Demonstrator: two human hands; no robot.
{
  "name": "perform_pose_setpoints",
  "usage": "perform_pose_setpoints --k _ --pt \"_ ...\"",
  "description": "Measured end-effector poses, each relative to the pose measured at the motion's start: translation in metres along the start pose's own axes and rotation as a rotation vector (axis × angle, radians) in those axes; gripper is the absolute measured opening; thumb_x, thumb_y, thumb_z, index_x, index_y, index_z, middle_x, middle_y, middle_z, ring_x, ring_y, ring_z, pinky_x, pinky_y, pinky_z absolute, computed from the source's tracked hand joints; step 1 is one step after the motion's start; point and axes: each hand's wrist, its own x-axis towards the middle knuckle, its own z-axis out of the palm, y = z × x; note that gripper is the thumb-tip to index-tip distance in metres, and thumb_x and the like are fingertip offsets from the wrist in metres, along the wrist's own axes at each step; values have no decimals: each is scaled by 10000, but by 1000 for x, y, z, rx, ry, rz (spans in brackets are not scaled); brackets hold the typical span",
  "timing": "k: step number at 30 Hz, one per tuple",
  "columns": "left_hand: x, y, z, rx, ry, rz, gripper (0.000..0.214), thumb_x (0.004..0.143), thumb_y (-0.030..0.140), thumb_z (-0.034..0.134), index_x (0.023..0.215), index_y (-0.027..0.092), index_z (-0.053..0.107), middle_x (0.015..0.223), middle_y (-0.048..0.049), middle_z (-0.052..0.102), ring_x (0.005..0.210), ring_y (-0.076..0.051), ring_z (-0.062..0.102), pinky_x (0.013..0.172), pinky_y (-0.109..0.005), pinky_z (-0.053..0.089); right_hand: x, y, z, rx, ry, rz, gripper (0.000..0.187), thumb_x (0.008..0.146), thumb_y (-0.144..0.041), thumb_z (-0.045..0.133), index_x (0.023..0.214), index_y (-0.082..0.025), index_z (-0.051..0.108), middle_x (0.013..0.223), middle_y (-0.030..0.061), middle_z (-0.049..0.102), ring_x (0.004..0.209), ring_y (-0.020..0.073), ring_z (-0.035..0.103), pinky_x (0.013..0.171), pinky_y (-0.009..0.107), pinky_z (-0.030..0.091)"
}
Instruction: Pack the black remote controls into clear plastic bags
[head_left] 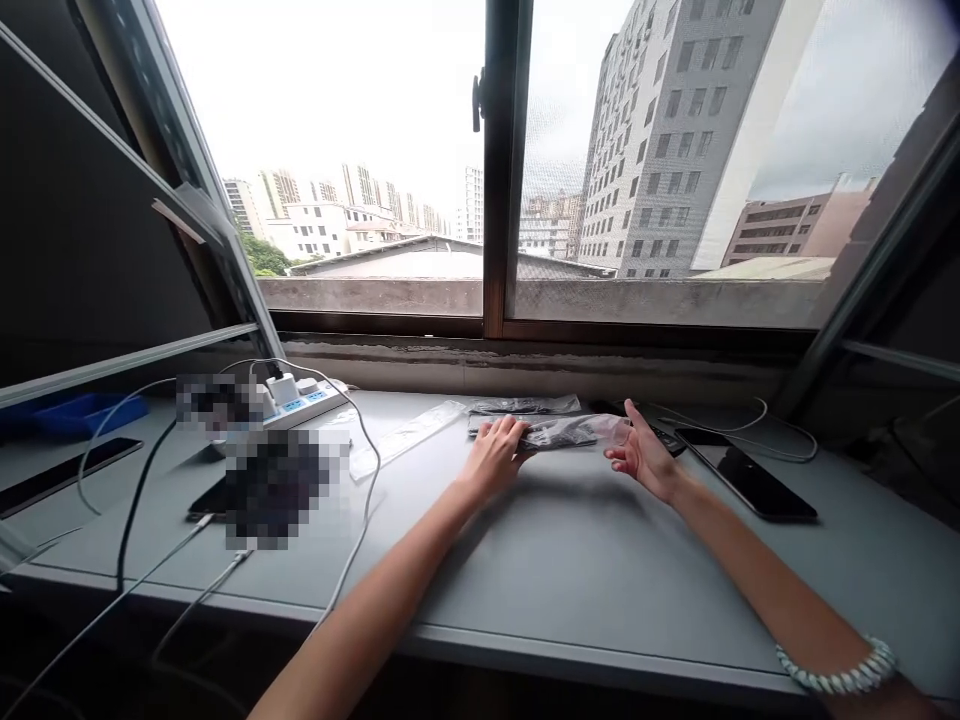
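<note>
My left hand (496, 452) lies palm down on the left end of a clear plastic bag (571, 430) with dark contents, its fingers curled over the bag's edge. My right hand (643, 455) is at the bag's right end, thumb up and fingers pinching the plastic. The bag rests on the grey table (555, 560) near the window sill. A second similar bag (525, 405) lies just behind it, and a long clear sleeve (409, 435) lies to the left.
A black phone (746, 480) lies right of my right hand, with white cables (780, 440) behind it. A white power strip (300, 400) with chargers and cables sits at left. A dark tablet (64, 472) and a blue tray (82, 412) are at far left.
</note>
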Motion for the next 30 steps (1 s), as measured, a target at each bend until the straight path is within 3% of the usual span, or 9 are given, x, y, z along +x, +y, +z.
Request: perform_pose_setpoints --k 5,9,13,16,23,27,30 --pt "1 4 -1 42 26 12 388 846 458 494 1153 226 446 1063 -49 522 927 -213 535 843 -354 374 -4 2 4 -289 101 -92 393 631 -501 693 878 -196 673 1015 83 639 705 152 615 409 186 463" --pt "2 3 -1 59 42 28 454 774 466 597 1141 234 463 1068 -41 526 942 -220 522 850 -351 372 -3 7 5 -323 119 -156 302 585 -420 746 762 -177 715 964 88 674 930 214 601 528 194 512" --pt "3 3 -3 36 -15 37 563 682 518 667 1146 257 486 1059 -31 526 904 -212 519 843 -348 381 3 13 5 -323 133 -278 355 562 -440 753 773 -156 726 783 82 692 788 217 631 538 258 534" --pt "3 3 -5 19 -29 38 552 712 473 663 1194 288 469 1081 -25 522 920 -210 508 850 -346 382 11 18 3 -399 199 -401 373 544 -465 755 747 -154 724 685 61 675 670 205 625 497 282 541" --pt "3 -1 -5 -15 -49 99 551 777 474 592 1274 319 410 1092 -21 539 942 -200 514 901 -358 364 17 25 1 -393 173 -444 310 646 -433 683 832 -186 700 686 25 649 622 166 597 478 278 538" --pt "2 -7 -9 -46 -98 102 449 823 384 566 1247 289 455 1103 -34 565 980 -192 527 927 -367 342 11 19 4 -735 185 -488 386 735 -414 580 1057 -207 630 513 -30 556 491 146 546 457 264 462" --pt "1 -13 -13 -73 -137 90 398 811 342 589 1197 279 515 1069 -38 585 994 -193 527 935 -373 335 5 14 5 -966 220 -523 395 745 -399 561 1103 -233 584 496 -44 557 513 153 559 503 254 410"
